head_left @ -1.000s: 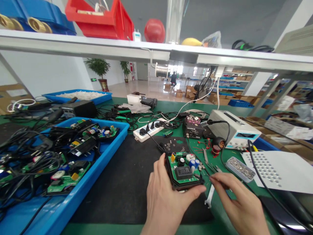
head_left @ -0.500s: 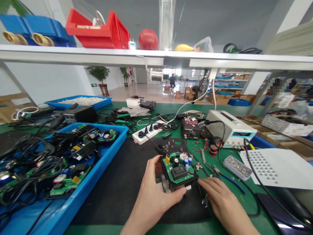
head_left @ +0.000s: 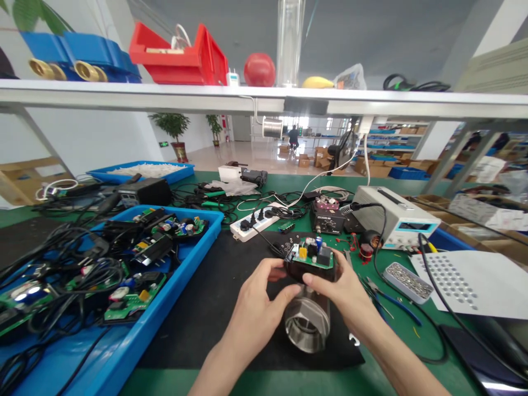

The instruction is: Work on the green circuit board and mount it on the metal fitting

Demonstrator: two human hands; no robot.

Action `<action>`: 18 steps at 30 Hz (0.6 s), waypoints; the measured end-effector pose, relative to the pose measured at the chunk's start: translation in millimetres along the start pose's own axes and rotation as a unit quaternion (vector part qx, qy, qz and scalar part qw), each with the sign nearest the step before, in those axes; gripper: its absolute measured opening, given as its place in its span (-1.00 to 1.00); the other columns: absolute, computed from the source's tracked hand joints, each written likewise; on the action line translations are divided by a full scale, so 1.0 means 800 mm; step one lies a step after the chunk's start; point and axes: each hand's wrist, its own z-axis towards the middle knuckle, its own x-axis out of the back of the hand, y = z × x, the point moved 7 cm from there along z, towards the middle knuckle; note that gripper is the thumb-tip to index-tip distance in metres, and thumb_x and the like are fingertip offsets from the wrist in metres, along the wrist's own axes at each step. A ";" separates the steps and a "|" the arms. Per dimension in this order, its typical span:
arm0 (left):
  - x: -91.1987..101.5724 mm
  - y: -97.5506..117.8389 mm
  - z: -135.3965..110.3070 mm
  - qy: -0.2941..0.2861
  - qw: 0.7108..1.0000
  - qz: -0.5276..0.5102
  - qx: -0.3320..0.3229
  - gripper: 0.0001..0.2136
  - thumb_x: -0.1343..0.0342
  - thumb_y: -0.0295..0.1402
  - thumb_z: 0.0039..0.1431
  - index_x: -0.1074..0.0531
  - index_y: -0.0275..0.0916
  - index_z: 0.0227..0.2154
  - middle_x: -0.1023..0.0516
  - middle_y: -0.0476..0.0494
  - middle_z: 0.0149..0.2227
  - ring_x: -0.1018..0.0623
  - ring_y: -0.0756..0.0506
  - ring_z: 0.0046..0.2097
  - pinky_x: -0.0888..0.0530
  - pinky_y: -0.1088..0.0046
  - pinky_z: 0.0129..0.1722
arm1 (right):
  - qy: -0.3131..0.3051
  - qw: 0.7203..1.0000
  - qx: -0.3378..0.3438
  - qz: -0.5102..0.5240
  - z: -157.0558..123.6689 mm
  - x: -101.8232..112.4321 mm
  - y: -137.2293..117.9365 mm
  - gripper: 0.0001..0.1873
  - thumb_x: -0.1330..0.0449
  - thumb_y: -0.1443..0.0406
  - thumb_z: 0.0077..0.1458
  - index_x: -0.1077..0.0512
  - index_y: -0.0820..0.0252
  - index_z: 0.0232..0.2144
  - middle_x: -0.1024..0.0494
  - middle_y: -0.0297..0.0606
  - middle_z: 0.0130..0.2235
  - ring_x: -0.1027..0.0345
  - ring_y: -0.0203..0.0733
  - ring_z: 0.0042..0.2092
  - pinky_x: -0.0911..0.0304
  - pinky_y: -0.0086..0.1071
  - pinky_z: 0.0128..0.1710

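Both hands hold up a black housing with a green circuit board [head_left: 310, 259] in it, lifted above the black mat [head_left: 231, 308]. My left hand [head_left: 256, 308] grips its left side with fingers curled. My right hand [head_left: 342, 289] grips its right side. Directly beneath the housing a round metal threaded fitting [head_left: 307, 324] stands on the mat, open end facing me.
A blue tray [head_left: 165, 286] of circuit boards and black cables fills the left. A white power strip [head_left: 258, 220], soldering station [head_left: 328, 217], bench power supply [head_left: 398, 217], a small tin of screws [head_left: 406, 281], pliers [head_left: 385, 297] and a perforated white sheet [head_left: 470, 283] lie beyond and right.
The housing with the board was resting low on the mat under my left hand; now both hands have raised it, uncovering the metal fitting. My right hand left the tools and took hold of it.
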 end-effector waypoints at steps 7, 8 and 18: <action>-0.009 -0.036 -0.010 -0.017 0.995 0.051 -0.079 -0.77 -0.06 -0.31 0.49 -0.49 -0.10 0.10 -0.60 -0.14 0.06 -0.61 -0.17 0.07 -0.58 0.25 0.10 | -0.009 0.991 -0.069 0.114 0.042 0.006 0.024 -0.33 -0.54 0.01 -0.01 -0.49 0.19 0.04 -0.70 -0.09 -0.01 -0.60 0.06 -0.01 -0.48 -0.18 -0.01; -0.014 -0.041 -0.011 -0.017 0.994 0.062 -0.090 -0.78 -0.05 -0.33 0.49 -0.49 -0.11 0.09 -0.60 -0.15 0.05 -0.61 -0.19 0.07 -0.57 0.23 0.10 | 0.000 0.989 -0.076 0.124 0.046 0.007 0.031 -0.33 -0.54 0.00 -0.01 -0.50 0.18 0.05 -0.71 -0.11 -0.03 -0.61 0.06 -0.03 -0.49 -0.18 -0.03; 0.000 -0.046 -0.006 0.052 0.976 0.171 -0.121 -0.81 0.02 -0.37 0.53 -0.44 -0.10 0.05 -0.57 -0.13 0.00 -0.59 -0.17 0.03 -0.55 0.25 0.03 | 0.057 0.973 -0.138 0.174 0.054 0.028 0.062 -0.30 -0.53 -0.02 -0.02 -0.52 0.23 0.07 -0.74 -0.12 -0.21 -0.65 0.11 -0.20 -0.55 -0.22 -0.28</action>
